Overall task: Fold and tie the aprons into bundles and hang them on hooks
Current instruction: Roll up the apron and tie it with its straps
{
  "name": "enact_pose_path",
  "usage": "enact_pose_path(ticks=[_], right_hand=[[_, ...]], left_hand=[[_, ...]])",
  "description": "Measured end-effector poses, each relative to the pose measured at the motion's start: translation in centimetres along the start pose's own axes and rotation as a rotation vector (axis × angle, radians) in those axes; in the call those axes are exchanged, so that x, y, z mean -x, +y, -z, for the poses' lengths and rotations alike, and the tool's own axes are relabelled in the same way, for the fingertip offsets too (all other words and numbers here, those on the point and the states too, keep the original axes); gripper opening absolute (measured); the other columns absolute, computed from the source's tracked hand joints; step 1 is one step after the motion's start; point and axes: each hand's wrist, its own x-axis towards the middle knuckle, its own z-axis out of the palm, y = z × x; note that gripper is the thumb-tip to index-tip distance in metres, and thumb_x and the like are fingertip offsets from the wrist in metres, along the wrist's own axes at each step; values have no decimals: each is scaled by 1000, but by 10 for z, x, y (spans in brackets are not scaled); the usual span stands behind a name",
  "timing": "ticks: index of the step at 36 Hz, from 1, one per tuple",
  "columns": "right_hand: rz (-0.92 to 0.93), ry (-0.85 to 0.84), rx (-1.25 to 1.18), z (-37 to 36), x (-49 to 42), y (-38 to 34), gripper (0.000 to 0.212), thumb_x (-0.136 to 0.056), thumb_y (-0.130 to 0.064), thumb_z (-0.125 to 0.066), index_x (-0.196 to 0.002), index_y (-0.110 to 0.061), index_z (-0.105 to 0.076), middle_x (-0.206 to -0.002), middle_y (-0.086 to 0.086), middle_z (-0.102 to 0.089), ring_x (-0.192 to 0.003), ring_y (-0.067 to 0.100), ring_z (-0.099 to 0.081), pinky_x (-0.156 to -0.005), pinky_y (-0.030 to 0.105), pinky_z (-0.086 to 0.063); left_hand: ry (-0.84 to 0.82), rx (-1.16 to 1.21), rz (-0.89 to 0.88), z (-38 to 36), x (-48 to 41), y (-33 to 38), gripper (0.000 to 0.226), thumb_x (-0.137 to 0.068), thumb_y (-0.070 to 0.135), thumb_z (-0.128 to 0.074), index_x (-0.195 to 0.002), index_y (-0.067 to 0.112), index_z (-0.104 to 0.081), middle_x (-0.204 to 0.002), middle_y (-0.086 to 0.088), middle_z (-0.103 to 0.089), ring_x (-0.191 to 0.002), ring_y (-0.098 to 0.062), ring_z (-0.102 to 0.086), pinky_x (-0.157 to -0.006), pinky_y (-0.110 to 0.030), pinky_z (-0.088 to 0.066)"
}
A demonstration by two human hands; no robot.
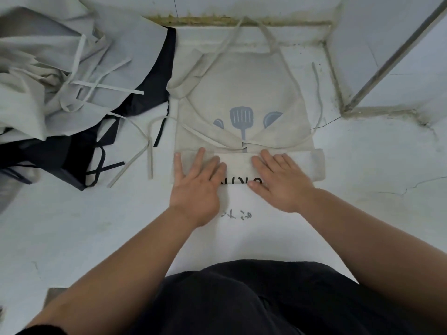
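- Head view: a beige apron [242, 93] lies flat on a white cracked surface [362, 213], straight ahead of the person, bib end towards the wall [254, 6].
- Its near hem is turned up into a folded band [307, 163]. Above that, both side flaps lie folded inward over a blue spatula print [241, 118].
- The neck loop [250, 25] reaches the wall's foot. A loose tie [150, 151] trails off the apron's left side.
- Just left of the apron sits a crumpled heap of pale aprons [48, 76] over a dark apron [63, 153], whose black straps spill beside that tie.
- A metal pole [399, 52] leans at far right.
- Left hand [197, 182]: grip spread, fingers straight, pressing flat on the band's left half.
- Right hand [280, 180]: grip likewise spread and flat on the band's middle, partly covering black lettering [238, 181].
- Neither hand pinches anything.
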Motion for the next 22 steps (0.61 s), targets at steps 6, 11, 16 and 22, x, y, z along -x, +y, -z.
enact_pose_path(ticks=[6, 11, 16, 22], right_hand=[[-97, 202, -209, -3, 1, 20, 44, -101, -24, -35, -143, -11, -39, -151, 9, -33, -136, 28, -33, -114, 34, -17], [-241, 259, -208, 6, 1, 30, 43, -91, 1, -43, -130, -12, -53, -128, 10, -51, -106, 38, -54, -84, 40, -44], [-282, 201, -95, 24, -14, 28, 58, -91, -10, -42, -146, -23, -30, -125, 11, -48, -110, 34, -48, -92, 39, -36], [-300, 124, 81, 23, -14, 34, 43, -95, -28, -36, -136, -20, -41, -122, 10, -49, -112, 29, -47, -93, 36, -31]], left_hand=[[-24, 249, 29, -9, -2, -21, 56, -97, 55, -19, -149, 33, -22, -161, -7, -7, -147, -26, -8, -119, -47, -2], [272, 134, 90, 8, -17, -31, 11, -77, 5, -65, -88, 3, -62, -84, -14, -62, -60, -25, -43, -61, -32, -35], [163, 123, -46, 21, -31, -29, 79, -79, -3, -49, -148, 20, -20, -155, -6, -14, -140, -26, -19, -109, -36, -21], [-68, 151, -62, 11, -35, -41, 64, -99, 24, -34, -153, 33, 1, -161, 8, 4, -148, -12, 1, -118, -37, -6]])
